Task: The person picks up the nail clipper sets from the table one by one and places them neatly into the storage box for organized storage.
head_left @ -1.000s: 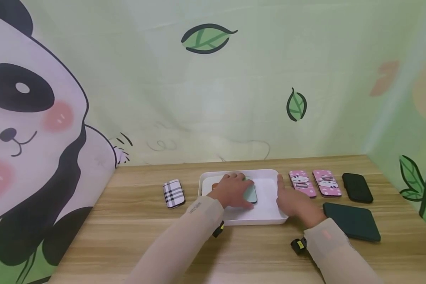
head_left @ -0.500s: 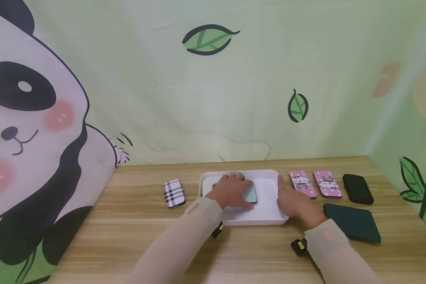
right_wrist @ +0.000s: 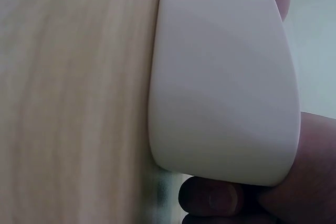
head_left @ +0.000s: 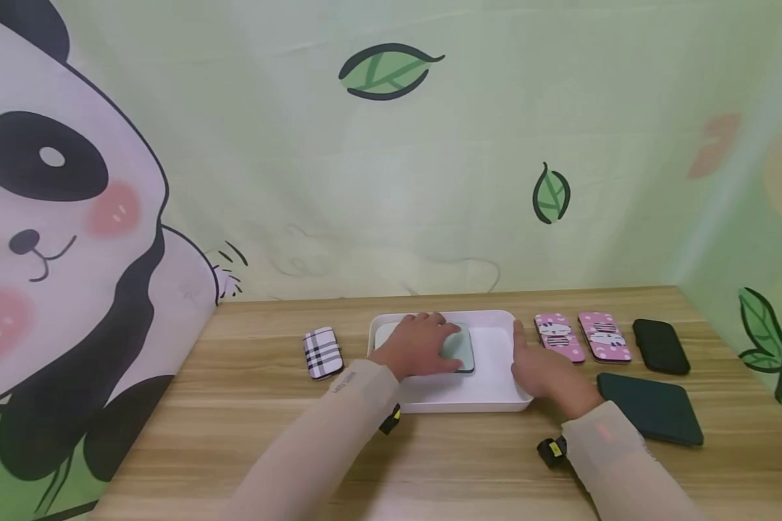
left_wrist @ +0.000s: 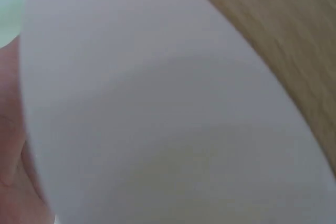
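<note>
In the head view a white tray [head_left: 492, 391] stands on the wooden table. My left hand [head_left: 420, 346] reaches into it, fingers spread and thumb apart, over a pale green flat case with rounded corners [head_left: 461, 347]. The hand covers much of that case; a pale edge also shows at its left. At the tray's right end, my right hand [head_left: 550, 373] grips the wall, with the thumb along the rim. From the right wrist, curled fingers [right_wrist: 210, 196] show against the outside of the tray wall [right_wrist: 226, 87]. The left wrist view is mostly filled by the tray's front wall [left_wrist: 157, 77].
A black-and-white plaid case [head_left: 322, 353] lies left of the tray. To the right are two pink cat-print cases [head_left: 559, 337], a black case [head_left: 661, 346] and a larger dark green flat case [head_left: 652, 407] near the right forearm. A printed panda cloth stands behind the table.
My left hand has slid slightly left over the pale green case, uncovering more of it; an orange-brown patch by the wrist is now hidden. The right hand stays on the tray.
</note>
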`<state>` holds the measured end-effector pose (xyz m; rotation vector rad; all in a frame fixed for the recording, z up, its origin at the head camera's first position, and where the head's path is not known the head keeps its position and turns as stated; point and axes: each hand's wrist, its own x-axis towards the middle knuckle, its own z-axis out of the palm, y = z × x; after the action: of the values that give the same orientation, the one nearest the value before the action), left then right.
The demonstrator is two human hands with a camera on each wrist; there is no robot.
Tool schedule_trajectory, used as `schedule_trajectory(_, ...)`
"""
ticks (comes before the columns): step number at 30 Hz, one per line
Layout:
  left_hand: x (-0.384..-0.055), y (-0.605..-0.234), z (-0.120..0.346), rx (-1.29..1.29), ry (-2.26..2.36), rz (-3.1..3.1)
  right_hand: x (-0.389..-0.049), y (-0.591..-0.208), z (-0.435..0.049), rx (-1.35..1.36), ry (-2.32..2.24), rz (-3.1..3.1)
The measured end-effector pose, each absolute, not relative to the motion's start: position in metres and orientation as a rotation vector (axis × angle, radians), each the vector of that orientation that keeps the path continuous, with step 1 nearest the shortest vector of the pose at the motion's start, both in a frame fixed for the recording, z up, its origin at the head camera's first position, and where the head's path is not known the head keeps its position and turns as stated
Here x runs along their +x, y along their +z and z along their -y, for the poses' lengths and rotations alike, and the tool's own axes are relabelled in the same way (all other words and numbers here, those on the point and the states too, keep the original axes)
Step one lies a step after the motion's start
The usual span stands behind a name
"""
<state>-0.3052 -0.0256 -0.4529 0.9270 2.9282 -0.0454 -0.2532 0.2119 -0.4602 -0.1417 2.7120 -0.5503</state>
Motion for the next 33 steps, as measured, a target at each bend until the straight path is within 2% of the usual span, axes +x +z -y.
schedule_trajectory(12,-0.315,-0.439,0.056,0.755,0.091,-3.001,-0.255,-0.464,-0.213,-0.143,-0.555,-2.71)
schedule_trajectory(21,-0.317,-0.424,0.098,0.672,0.162,-3.055,-0.254,-0.462,-0.212,-0.161,-0.552,-2.715)
schedule_trajectory(33,-0.317,-0.425,0.148,0.592,0.218,-3.086,-0.255,-0.462,-0.211,-0.158,-0.524,-2.71)
